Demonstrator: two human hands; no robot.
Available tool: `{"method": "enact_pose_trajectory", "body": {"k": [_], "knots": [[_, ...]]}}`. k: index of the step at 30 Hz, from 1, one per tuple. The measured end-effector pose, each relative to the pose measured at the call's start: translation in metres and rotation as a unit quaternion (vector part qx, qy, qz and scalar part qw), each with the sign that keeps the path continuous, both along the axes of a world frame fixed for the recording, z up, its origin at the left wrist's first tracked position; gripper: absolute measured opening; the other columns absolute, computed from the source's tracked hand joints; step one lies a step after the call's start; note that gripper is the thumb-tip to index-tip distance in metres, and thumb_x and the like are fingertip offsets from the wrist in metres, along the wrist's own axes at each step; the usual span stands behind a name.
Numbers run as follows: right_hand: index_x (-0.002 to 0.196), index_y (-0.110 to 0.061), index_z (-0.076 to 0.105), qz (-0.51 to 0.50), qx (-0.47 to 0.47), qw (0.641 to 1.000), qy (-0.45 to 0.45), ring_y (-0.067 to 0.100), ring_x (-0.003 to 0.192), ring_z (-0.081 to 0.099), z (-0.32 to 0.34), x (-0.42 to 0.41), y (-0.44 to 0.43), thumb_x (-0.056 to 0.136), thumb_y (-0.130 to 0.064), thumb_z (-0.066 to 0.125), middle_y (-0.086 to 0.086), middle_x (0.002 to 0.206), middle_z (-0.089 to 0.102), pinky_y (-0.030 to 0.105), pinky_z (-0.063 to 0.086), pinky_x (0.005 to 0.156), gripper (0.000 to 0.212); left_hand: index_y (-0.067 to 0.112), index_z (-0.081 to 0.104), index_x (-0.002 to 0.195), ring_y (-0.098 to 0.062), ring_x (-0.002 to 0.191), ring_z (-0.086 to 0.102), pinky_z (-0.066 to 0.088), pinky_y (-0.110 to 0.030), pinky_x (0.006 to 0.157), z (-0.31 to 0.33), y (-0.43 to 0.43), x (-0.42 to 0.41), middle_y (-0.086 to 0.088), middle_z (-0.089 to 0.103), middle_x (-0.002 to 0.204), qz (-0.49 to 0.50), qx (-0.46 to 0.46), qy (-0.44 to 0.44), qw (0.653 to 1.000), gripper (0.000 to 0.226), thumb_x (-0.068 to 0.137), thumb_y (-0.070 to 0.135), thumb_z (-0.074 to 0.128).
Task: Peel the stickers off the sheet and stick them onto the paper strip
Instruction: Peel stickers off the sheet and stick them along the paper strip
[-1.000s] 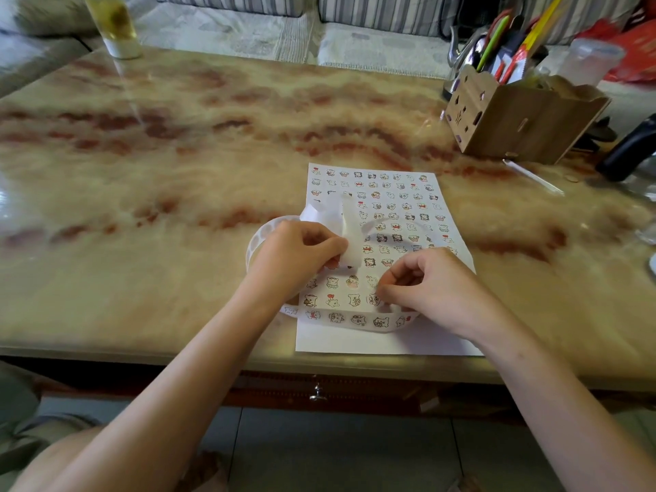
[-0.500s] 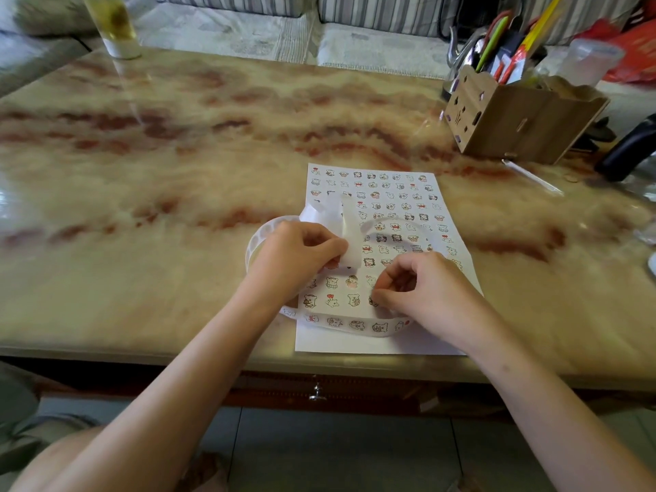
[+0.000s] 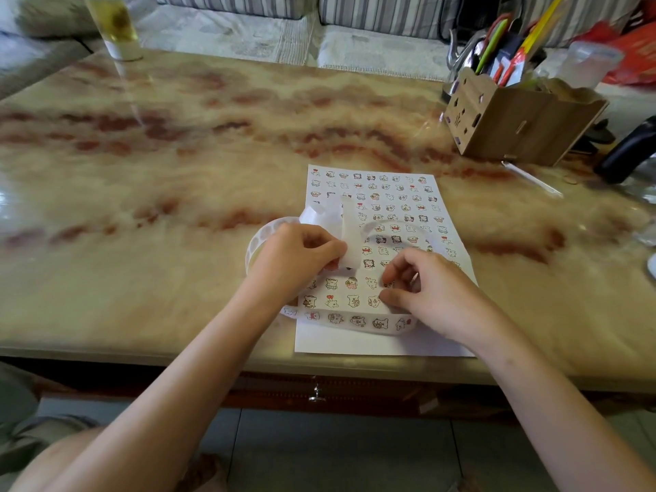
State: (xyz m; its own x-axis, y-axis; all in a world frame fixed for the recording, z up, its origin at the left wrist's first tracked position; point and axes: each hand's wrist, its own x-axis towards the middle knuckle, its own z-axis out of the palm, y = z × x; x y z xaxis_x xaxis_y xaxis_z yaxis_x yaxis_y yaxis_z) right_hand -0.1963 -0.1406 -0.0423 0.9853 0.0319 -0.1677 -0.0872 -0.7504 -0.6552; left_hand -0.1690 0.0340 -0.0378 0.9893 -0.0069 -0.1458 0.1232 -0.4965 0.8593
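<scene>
Glossy cream-and-red marbled tabletop: the white sheet of small cartoon stickers lies flat at the near edge, with the looped white paper strip resting over it. Left hand pinches the strip's free end upright, presumably ready for sticking. Right hand, just beside, curls its fingertips onto a sticker; whether it is lifted cannot be told.

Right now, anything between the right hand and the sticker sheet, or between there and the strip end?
Nothing visible. The right hand has its fingers down on the sticker sheet. The left hand pinches the paper strip end just beside them, with only bare sheet between.
</scene>
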Motion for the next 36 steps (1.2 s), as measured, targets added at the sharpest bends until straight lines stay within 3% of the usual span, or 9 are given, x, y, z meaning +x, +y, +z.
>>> {"method": "enact_pose_trajectory", "body": {"k": [3,7,11,13,16,26,36], "knots": [[0.084,-0.021,0.061,-0.004,0.008,1.000,0.007,0.010,0.068,0.054,0.002,-0.001,0.003,0.071,-0.029,0.083,-0.006,0.076,0.061,0.027,0.041,0.059,0.027,0.015,0.072,0.072,-0.015,0.068,0.066,0.055,-0.039,0.082,-0.002,0.000,0.001,0.010,0.066,0.063,0.000,0.000,-0.004,1.000,0.019,0.085,0.027,0.066],[0.084,-0.023,0.060,0.004,-0.015,1.000,-0.009,0.009,0.068,0.054,-0.002,0.000,0.001,0.079,-0.021,0.076,-0.009,0.076,0.059,0.031,0.047,0.069,0.016,0.020,0.071,0.073,-0.021,0.073,0.068,0.054,-0.043,0.082,-0.004,-0.001,0.001,0.004,0.073,0.071,0.002,-0.033,-0.018,0.999,0.018,0.087,0.029,0.064],[0.086,-0.025,0.063,-0.023,0.067,0.992,-0.109,0.004,0.068,0.056,0.001,0.001,0.002,0.084,-0.026,0.072,-0.012,0.079,0.064,0.016,0.044,0.063,0.009,0.016,0.071,0.082,-0.011,0.072,0.069,0.055,-0.029,0.073,-0.003,0.001,0.003,0.002,0.072,0.073,0.006,-0.110,-0.071,0.991,0.014,0.091,0.023,0.062],[0.088,-0.024,0.064,-0.022,0.123,0.977,-0.173,0.002,0.076,0.059,0.006,0.000,0.004,0.082,-0.023,0.073,-0.012,0.084,0.066,0.013,0.044,0.069,0.010,0.010,0.071,0.087,-0.005,0.067,0.067,0.053,-0.019,0.067,-0.002,0.000,0.003,-0.001,0.071,0.073,0.003,-0.149,-0.090,0.985,0.014,0.093,0.018,0.060],[0.091,-0.020,0.066,-0.003,0.142,0.961,-0.236,0.005,0.088,0.061,0.009,0.001,0.006,0.082,-0.018,0.074,-0.012,0.088,0.068,0.015,0.044,0.080,0.012,0.005,0.069,0.091,-0.005,0.066,0.067,0.053,-0.016,0.063,-0.001,-0.003,0.002,-0.003,0.071,0.073,-0.006,-0.188,-0.098,0.977,0.015,0.094,0.016,0.059],[0.088,-0.019,0.070,0.009,0.197,0.943,-0.267,0.007,0.074,0.063,0.008,0.003,0.006,0.083,-0.010,0.072,-0.009,0.081,0.070,0.012,0.046,0.071,0.011,0.010,0.072,0.082,-0.008,0.069,0.070,0.055,-0.017,0.065,0.000,-0.009,-0.001,-0.003,0.074,0.073,-0.034,-0.214,-0.083,0.973,0.025,0.095,0.025,0.057],[0.090,-0.013,0.071,0.022,0.164,0.944,-0.286,0.009,0.074,0.061,0.005,0.002,0.005,0.083,-0.009,0.072,-0.005,0.083,0.069,0.012,0.046,0.071,0.008,0.007,0.072,0.083,-0.002,0.064,0.067,0.053,-0.013,0.064,0.000,-0.010,-0.003,0.003,0.071,0.065,-0.049,-0.214,-0.068,0.973,0.013,0.089,0.016,0.065]]}}
